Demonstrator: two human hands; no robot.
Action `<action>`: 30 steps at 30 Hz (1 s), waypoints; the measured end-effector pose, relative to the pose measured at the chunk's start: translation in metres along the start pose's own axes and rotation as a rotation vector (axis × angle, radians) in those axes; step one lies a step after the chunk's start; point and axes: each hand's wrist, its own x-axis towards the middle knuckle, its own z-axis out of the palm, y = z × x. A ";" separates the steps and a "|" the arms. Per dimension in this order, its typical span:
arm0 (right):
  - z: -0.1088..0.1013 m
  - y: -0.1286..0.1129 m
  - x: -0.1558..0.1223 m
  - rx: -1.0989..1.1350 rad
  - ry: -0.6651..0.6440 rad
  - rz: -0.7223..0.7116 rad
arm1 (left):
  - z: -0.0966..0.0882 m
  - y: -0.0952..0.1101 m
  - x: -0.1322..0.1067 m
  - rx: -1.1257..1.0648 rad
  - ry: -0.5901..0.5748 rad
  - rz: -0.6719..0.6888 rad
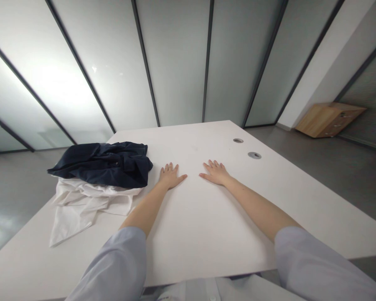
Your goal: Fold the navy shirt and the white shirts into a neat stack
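Note:
My left hand (171,176) lies palm down on the white table (188,234), its fingers spread. A short way to its right, my right hand (216,173) rests flat in the same manner, fingers apart. Neither hand holds anything. Just left of my left hand is a crumpled dark navy garment (109,165), and a small gap separates the two. Under it lies a rumpled white cloth (78,209), likely clothing, with one corner stretched toward the table's near left side. The navy fabric covers much of the white cloth.
Two round cable grommets (255,155) are set in the tabletop at the right. Behind the table stands a frosted glass partition (178,62) with dark frames. A wooden drawer cabinet (324,120) sits on the grey floor at the far right.

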 end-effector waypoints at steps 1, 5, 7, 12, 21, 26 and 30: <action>0.000 0.000 0.000 0.000 -0.002 -0.001 | 0.000 0.000 0.000 -0.001 0.000 0.000; 0.000 0.000 0.001 0.004 -0.002 -0.003 | -0.001 0.000 -0.001 0.003 0.006 -0.001; 0.001 0.001 0.001 0.004 -0.001 -0.003 | -0.001 0.001 -0.001 0.009 0.006 -0.001; 0.003 0.002 0.002 -0.003 0.012 -0.011 | -0.001 0.001 -0.002 0.031 0.013 -0.003; 0.005 0.003 0.003 0.007 0.013 -0.008 | -0.003 0.002 -0.002 0.012 0.000 -0.004; 0.005 0.003 0.004 0.001 0.011 -0.007 | -0.003 0.001 -0.003 0.002 0.002 -0.002; 0.006 0.003 0.004 0.005 0.021 -0.008 | -0.003 0.001 -0.002 0.003 0.010 -0.001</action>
